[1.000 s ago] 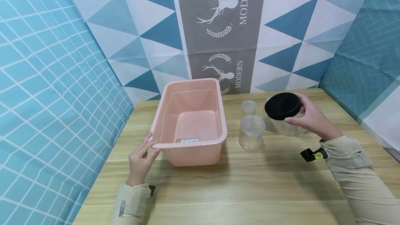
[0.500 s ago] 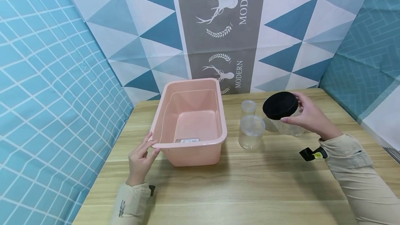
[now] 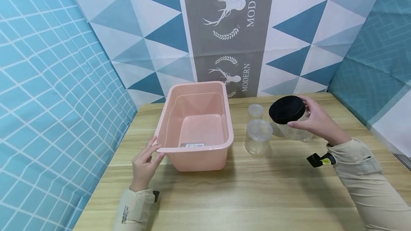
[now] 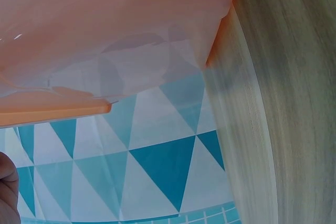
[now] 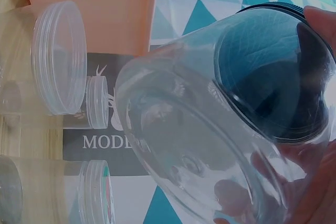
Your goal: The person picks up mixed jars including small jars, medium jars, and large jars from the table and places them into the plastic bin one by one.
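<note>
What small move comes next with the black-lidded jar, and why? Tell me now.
Probably carry the black-lidded jar leftward over the pink basin. The right hand grips it tilted, off the table, past the two clear lidded jars, and the left hand rests on the basin's near corner, steadying it.

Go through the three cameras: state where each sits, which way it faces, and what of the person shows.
Head: looks forward and down at the table; both hands and sleeves show.
Left wrist: low beside the pink basin, facing its wall and rim; a fingertip shows.
Right wrist: looks past the right hand at the black-lidded clear jar it holds.
Shared: basin and jar also appear in the head view.
</note>
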Motion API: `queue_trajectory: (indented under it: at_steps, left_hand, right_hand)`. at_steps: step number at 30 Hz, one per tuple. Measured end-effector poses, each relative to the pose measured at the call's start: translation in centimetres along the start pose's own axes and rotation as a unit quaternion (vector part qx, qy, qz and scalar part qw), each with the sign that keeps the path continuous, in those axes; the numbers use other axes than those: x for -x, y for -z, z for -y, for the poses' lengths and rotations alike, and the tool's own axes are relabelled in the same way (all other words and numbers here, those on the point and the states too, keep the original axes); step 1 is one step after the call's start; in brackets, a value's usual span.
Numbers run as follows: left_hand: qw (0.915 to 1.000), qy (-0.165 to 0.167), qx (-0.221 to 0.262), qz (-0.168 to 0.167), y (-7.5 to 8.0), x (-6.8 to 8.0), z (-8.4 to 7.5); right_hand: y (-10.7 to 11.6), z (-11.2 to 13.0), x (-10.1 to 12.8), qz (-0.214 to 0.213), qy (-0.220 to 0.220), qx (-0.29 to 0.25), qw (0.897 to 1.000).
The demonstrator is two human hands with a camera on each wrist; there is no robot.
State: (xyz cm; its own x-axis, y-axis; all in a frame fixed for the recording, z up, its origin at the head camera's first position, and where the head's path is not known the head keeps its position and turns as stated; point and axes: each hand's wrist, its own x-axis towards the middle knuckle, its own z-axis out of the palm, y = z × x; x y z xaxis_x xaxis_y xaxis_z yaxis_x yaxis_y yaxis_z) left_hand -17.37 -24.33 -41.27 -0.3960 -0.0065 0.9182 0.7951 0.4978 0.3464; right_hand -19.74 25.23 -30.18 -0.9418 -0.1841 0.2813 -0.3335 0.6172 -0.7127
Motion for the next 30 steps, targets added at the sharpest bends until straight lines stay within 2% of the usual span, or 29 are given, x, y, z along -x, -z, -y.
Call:
queue_trajectory:
  at_steps: [7,13,19,26,30]
  left_hand:
    - [0.9998,-0.011,-0.013,0.002,-0.1,0.2,0.0]
    - [1.0,-0.003,0.001,0.004,0.1,0.6,-0.1]
    - [0.9999,-0.003,0.015,-0.002,0.2,0.5,-0.4]
    - [0.9994,-0.005,0.035,-0.007,0.3,0.2,-0.4]
    - [0.9995,-0.006,0.029,-0.006,0.3,0.0,-0.3]
  right_hand:
    - [-0.1,0.1,0.2,0.008,0.003,0.026,1.0]
    - [-0.3,0.4,0.3,0.027,-0.003,0.026,0.999]
    - [-0.5,1.0,0.2,0.028,0.007,0.03,0.999]
    - [-0.7,1.6,0.0,0.026,0.041,0.035,0.998]
    - [-0.7,2.0,-0.2,0.027,0.061,0.035,0.997]
